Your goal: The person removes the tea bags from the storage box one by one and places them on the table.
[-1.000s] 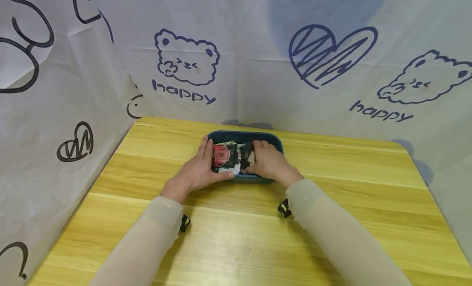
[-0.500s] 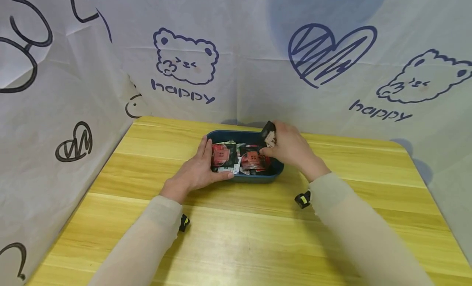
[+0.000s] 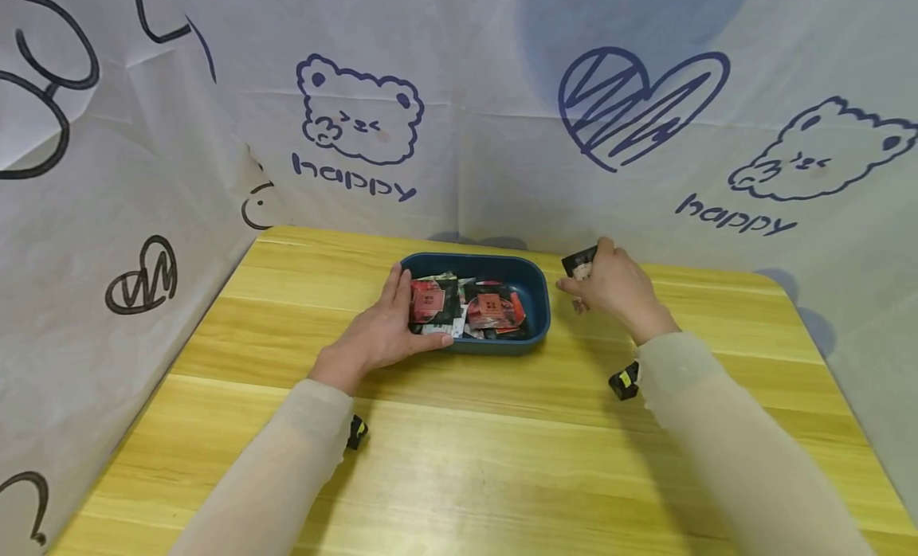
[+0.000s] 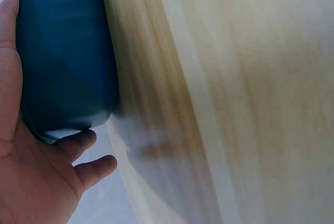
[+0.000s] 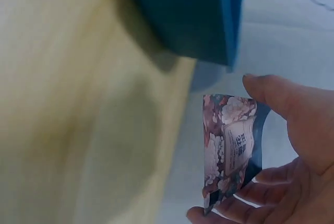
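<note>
A dark blue plastic box sits near the back of the table, several printed packets inside. My left hand holds its left end, the thumb along the near rim and the fingers at the end wall. In the left wrist view, that hand wraps the corner of the box. To the right of the box, my right hand pinches a small flat packet between thumb and fingers. Up close in the right wrist view, the packet shows pink and white flowers, a pale label and a dark edge, and bends slightly.
Two packets with red fronts, a left one and a right one, lie on top in the box. The wooden table meets a white cloth with drawings at its back and left.
My right hand has lifted the flowered packet out of the box and carried it right, past the box's right end. My left hand has stayed on the box.
</note>
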The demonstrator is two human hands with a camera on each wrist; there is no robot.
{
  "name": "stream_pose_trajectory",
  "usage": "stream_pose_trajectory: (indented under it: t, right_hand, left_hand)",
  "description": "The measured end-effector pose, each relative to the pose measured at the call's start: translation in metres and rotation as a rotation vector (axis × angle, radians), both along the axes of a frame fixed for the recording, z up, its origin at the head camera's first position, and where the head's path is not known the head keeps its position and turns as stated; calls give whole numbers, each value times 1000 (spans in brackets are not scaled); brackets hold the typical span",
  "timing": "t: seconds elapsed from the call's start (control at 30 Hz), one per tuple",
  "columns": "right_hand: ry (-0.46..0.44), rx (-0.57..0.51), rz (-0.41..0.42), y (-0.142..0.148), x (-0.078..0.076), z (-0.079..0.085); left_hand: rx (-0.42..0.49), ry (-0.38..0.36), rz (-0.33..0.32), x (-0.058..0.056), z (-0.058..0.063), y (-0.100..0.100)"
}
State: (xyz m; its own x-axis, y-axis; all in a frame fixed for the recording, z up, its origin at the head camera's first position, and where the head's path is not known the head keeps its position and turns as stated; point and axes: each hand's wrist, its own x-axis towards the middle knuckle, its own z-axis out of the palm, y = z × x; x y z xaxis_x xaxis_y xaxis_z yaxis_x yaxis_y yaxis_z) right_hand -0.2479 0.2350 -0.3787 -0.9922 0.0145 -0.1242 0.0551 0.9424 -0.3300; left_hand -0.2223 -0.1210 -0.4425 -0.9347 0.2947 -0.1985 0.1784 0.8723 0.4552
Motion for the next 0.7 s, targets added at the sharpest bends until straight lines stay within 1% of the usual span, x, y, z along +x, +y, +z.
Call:
stream_pose_trajectory:
  t: [0.17,0.33,0.5,0.7]
  right_hand:
    - [-40,14,-78,9,-2,-22]
    - [-109,4,-144,11,-6,-37]
    - [-144,6,-195,7,-10,-48]
    - [-168,31,-237,0,-14,-56]
  left_hand:
    - [1,-2,1,0,0,0]
    - [-7,-1,0,0,0,0]
    - [-6,1,4,-1,-1,0]
    - [-6,1,2,-2,-2,0]
